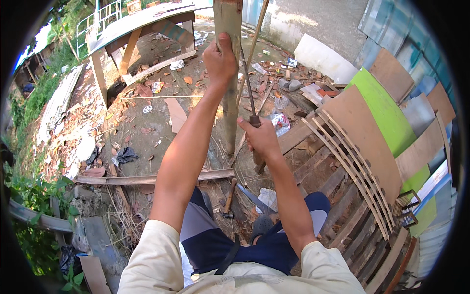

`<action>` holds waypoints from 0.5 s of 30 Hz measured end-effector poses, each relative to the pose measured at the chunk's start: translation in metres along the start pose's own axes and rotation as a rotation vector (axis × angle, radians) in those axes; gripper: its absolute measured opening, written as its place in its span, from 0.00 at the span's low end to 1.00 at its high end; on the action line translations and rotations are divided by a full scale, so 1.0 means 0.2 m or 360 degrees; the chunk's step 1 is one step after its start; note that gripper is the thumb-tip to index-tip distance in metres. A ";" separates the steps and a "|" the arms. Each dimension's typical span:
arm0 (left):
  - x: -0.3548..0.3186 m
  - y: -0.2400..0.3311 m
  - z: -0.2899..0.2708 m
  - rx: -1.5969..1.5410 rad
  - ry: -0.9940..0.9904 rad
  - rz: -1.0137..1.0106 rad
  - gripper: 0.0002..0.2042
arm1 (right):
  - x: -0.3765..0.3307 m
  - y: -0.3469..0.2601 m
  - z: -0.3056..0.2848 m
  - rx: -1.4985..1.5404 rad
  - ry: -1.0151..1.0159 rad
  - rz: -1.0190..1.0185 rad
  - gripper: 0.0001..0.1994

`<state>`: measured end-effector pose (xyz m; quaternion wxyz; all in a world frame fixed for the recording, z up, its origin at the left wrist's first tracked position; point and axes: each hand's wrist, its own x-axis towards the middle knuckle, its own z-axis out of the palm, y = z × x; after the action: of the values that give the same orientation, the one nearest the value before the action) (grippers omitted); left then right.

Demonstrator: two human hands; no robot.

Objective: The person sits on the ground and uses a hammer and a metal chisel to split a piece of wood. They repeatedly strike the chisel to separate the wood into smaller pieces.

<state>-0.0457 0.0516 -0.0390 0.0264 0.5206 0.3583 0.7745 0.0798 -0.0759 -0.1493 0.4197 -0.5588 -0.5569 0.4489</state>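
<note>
My left hand (220,62) is wrapped round the upper part of a thick grey-green bamboo pole (230,105), thumb up. The pole stands upright, its lower end near the ground in front of my legs. In my right hand (262,137), beside the pole's right side, is the brown handle of a long dark tool (248,81). It looks like a machete seen nearly edge-on, its narrow blade pointing up along the pole. Whether the blade touches the pole I cannot tell. A thin bamboo strip (257,36) leans just behind them.
A hammer (229,198) lies by my feet, near a long wooden beam (156,177). Wooden slats and planks (350,210) are stacked at right, with boards (364,132) leaning behind. A wooden table (142,24) stands far left. Leaves and litter cover the ground.
</note>
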 end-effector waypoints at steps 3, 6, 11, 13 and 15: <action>-0.12 0.02 0.00 0.0034 -0.0016 -0.0125 0.38 | 0.00 0.54 0.12 -0.0188 0.0006 0.0307 0.12; -0.09 -0.01 -0.05 -0.0018 -0.0061 -0.0118 0.38 | -0.01 0.55 0.13 0.0134 -0.0220 0.0618 0.10; -0.02 -0.03 -0.10 0.0016 -0.0184 -0.0101 0.40 | 0.00 0.50 0.13 0.0860 -0.0585 0.0772 0.12; -0.04 -0.03 -0.11 -0.0032 -0.0232 -0.0148 0.40 | -0.01 0.60 0.11 0.1594 -0.1041 0.0867 0.12; 0.00 -0.05 -0.11 -0.0112 -0.0204 -0.0166 0.39 | -0.01 0.57 0.12 0.1690 -0.1080 0.0840 0.11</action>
<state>-0.0668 0.0474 -0.0496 0.1078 0.5486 0.3552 0.7492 0.0853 -0.0810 -0.2652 0.3156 -0.2224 -0.2070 0.8990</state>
